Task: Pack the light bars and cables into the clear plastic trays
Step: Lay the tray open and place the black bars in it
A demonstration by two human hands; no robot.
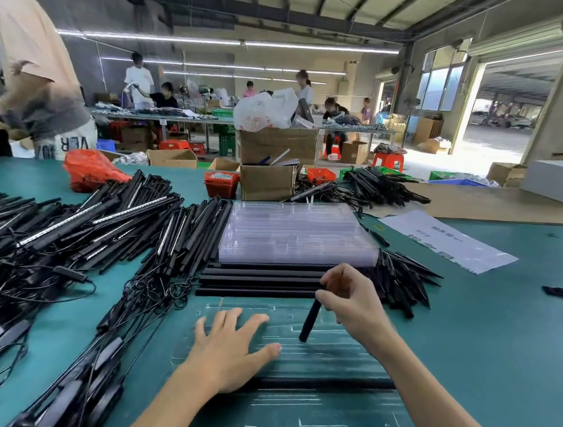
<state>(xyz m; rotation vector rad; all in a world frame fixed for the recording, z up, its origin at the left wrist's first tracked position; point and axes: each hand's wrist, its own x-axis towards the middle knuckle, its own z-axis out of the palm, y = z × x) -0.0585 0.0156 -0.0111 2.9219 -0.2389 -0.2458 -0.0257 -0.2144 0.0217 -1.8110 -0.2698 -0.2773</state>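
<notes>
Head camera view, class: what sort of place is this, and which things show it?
Probably a factory packing hall: heaps of black light bars, a stack of clear plastic trays, and workers at long benches among cardboard boxes.

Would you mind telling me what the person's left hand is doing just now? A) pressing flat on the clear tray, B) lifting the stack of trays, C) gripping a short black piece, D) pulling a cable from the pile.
A: the left hand lies with fingers spread flat on the clear tray, while the right hand holds the short black piece.

Your left hand [231, 349] is lying flat, fingers spread; your right hand [350, 301] is pinching in a curled grip, wrist raised.
</notes>
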